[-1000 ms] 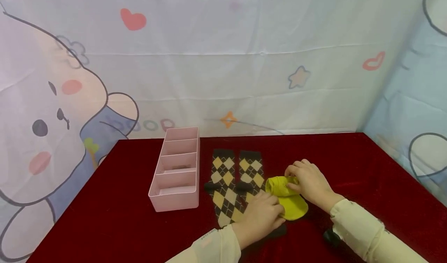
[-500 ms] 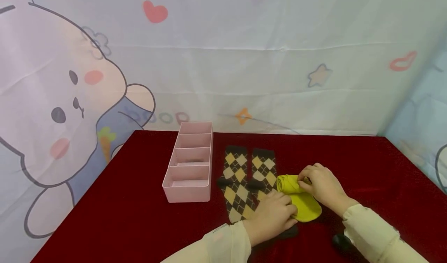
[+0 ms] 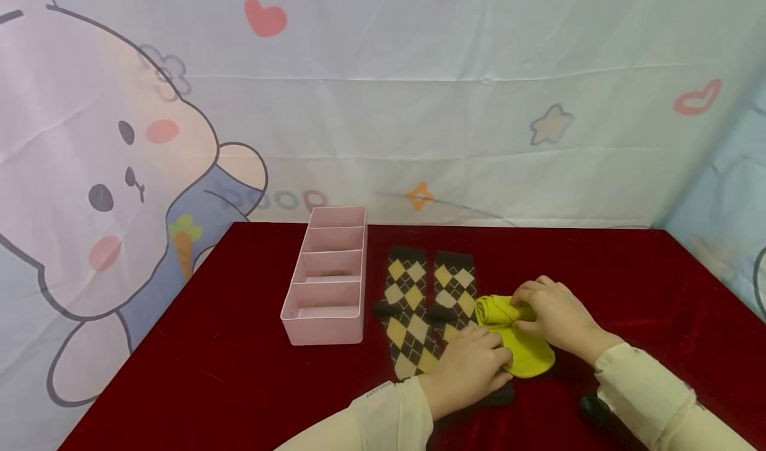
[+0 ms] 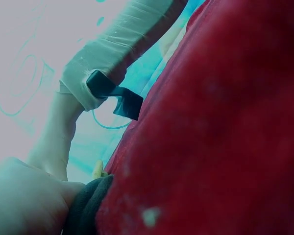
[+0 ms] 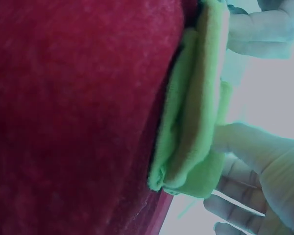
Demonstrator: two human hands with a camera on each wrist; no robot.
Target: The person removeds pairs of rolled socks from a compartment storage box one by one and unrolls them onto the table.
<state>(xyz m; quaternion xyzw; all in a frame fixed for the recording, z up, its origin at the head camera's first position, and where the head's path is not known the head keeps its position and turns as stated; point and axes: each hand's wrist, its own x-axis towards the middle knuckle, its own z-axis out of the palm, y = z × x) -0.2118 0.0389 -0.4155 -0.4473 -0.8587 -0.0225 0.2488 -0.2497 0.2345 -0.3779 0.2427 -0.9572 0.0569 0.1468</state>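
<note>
A yellow sock (image 3: 528, 356) lies on the red cloth, its far end rolled up. With thumb and fingers my right hand (image 3: 556, 314) pinches the rolled part. My left hand (image 3: 467, 373) presses on the sock's near left side, fingers fairly straight. In the right wrist view, the sock (image 5: 198, 112) shows several folded layers, with the right thumb against it. Two argyle socks (image 3: 409, 304) lie flat side by side, the right one partly under the left hand. Dark fabric (image 3: 501, 396) pokes out below that hand.
A pink box (image 3: 323, 331) with dividers stands left of the argyle socks. Red cloth (image 3: 209, 384) covers the table, with a printed curtain (image 3: 389, 125) behind. A black device (image 3: 594, 410) sits at the right wrist.
The head view has swung rightward, shifting the scene left to right in frame. Both hands stay at the yellow sock, and its rolled end looks slightly tighter.
</note>
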